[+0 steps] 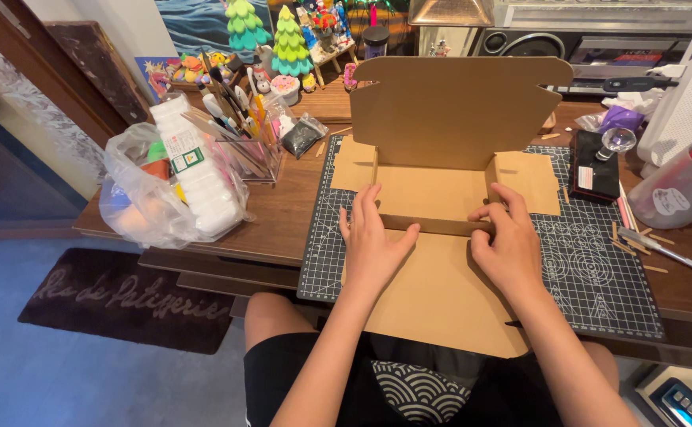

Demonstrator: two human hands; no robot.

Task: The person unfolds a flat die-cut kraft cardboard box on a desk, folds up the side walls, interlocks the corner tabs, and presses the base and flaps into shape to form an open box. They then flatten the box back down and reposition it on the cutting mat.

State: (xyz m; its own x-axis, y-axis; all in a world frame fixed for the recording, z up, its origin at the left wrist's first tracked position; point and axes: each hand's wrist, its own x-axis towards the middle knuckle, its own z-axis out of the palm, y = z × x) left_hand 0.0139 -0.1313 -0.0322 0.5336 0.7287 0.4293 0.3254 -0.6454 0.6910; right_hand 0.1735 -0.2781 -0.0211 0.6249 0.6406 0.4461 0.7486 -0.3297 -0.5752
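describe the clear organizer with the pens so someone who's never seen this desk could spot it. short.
Start at the brown cardboard box being folded on the dark cutting mat at the middle of the wooden desk. Look left, past the mat's edge, to the clear plastic organizer crammed with pens and tools. Unlike the crumpled clear bag to its left, it is rigid, upright and boxy.

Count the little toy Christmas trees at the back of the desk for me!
2: a green toy tree at the back left, and a lighter green one just right of it. Clutter may hide more.
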